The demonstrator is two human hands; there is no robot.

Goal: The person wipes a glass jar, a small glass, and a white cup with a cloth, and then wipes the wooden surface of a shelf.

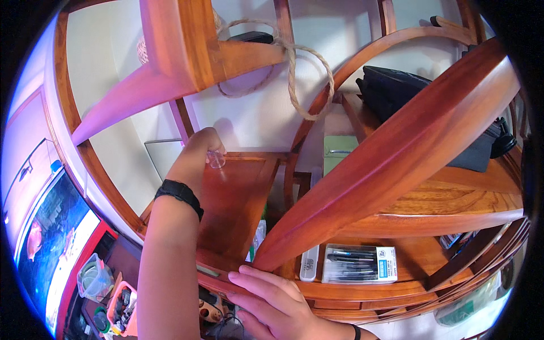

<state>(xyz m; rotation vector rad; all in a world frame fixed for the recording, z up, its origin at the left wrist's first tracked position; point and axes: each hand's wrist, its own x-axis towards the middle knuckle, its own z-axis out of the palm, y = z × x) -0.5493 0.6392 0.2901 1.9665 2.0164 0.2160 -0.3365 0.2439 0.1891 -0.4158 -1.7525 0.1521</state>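
My left hand [208, 142] reaches deep over a reddish wooden shelf [233, 199], its fingers closed round a small clear glass or plastic cup [216, 160] near the back edge. A black band circles that wrist. My right hand [272, 297] lies with its fingers spread at the shelf's front edge, by the lower end of a curved wooden beam [361, 178]; nothing shows in it. Behind the left hand is a white wall, and a pale framed panel [163, 155] leans beside the forearm.
A rope loop [310, 114] hangs from a wooden bracket [250, 55] above. To the right are black bags [395, 89], a green box [338, 148] and a clear case of pens [359, 263]. Lower left, an orange basket [123, 308] stands by an aquarium [51, 238].
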